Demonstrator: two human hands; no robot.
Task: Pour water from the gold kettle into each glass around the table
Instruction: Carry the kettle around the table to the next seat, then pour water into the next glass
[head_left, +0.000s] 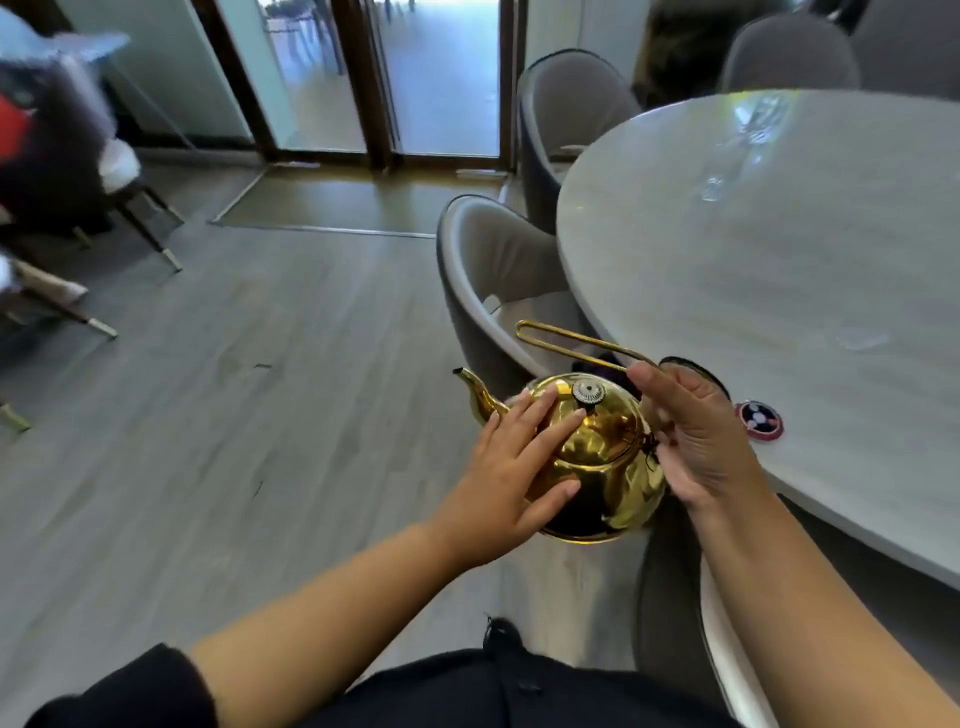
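The gold kettle (602, 462) hangs in the air just off the left edge of the round grey table (779, 291), its spout pointing left. My right hand (696, 431) grips the thin gold wire handle near its hinge. My left hand (514, 467) lies flat against the kettle's side and lid, fingers straight, close to the silver knob. A blurred clear glass (737, 150) stands far back on the table. Another faint glass (860, 338) sits nearer, at the right.
A round red and black coaster (759, 420) lies on the table edge by my right hand. Grey upholstered chairs (498, 280) ring the table's left side. Wooden floor spreads left, with more chairs (119, 176) and glass doors behind.
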